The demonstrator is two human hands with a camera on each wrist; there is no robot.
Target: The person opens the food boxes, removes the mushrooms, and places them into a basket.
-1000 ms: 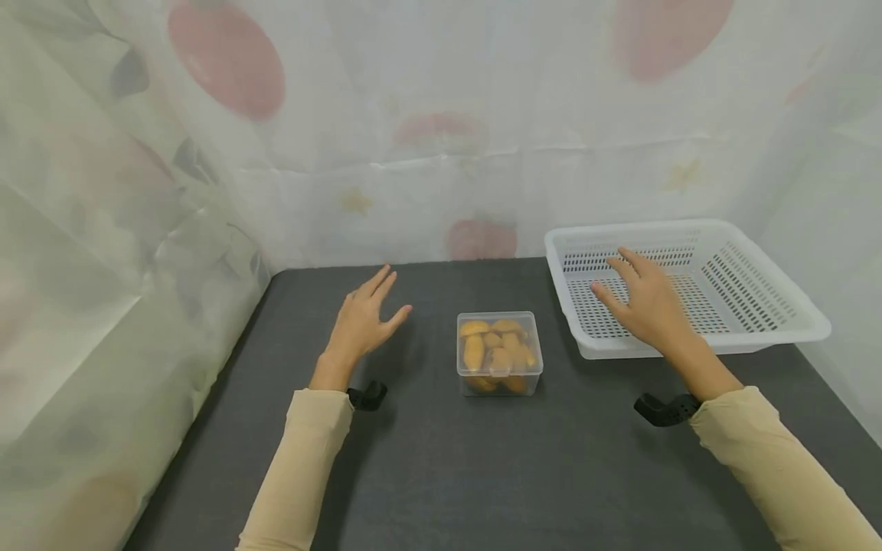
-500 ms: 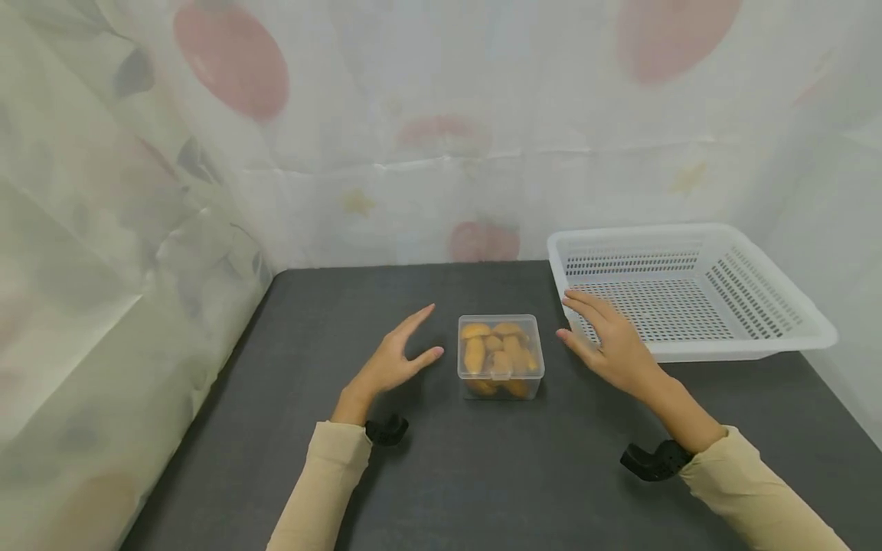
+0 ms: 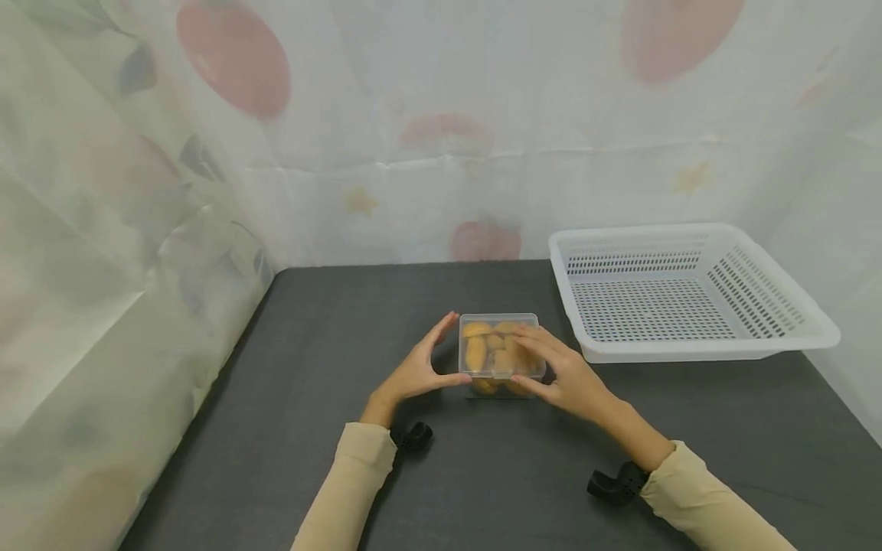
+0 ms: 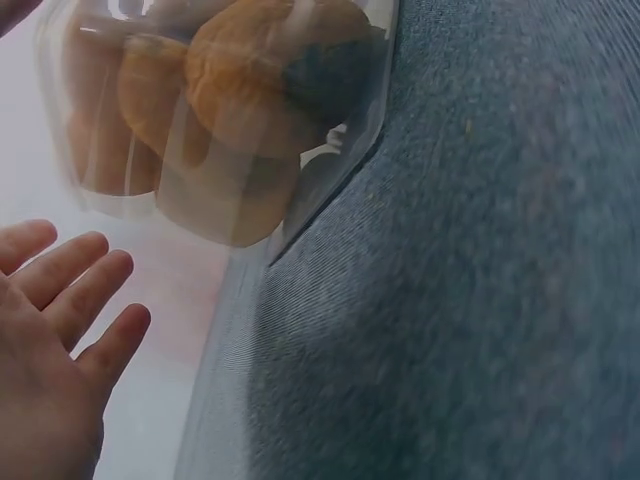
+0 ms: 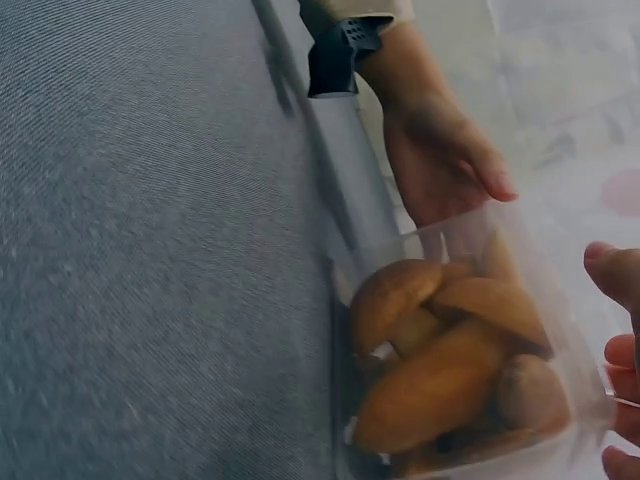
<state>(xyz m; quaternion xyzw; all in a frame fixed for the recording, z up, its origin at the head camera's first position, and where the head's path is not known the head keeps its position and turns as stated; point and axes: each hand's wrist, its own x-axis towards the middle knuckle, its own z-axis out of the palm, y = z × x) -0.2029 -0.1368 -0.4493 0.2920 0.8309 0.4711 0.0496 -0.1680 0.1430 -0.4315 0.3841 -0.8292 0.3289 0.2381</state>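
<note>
A clear plastic box [image 3: 498, 320] with a lid sits on the dark table, filled with several yellow-brown mushrooms [image 3: 475, 353]. My left hand [image 3: 413, 375] is at the box's left side, fingers extended and thumb near the front left corner. In the left wrist view its fingers [image 4: 90, 290] are spread and stand apart from the box. Over the right part of the lid lies my right hand [image 3: 575, 383], thumb by the front edge. The right wrist view has its thumb apart from the box; whether its fingers touch cannot be told.
A white perforated plastic basket [image 3: 703, 355] stands at the back right, close behind my right hand. Patterned sheets [image 3: 413, 92] hang along the back and left of the dark table [image 3: 344, 306]. Black wrist cameras [image 3: 616, 486] are strapped to both wrists.
Both hands have moved inward to the box, the left from the back left and the right from over the basket. The box has stayed in place.
</note>
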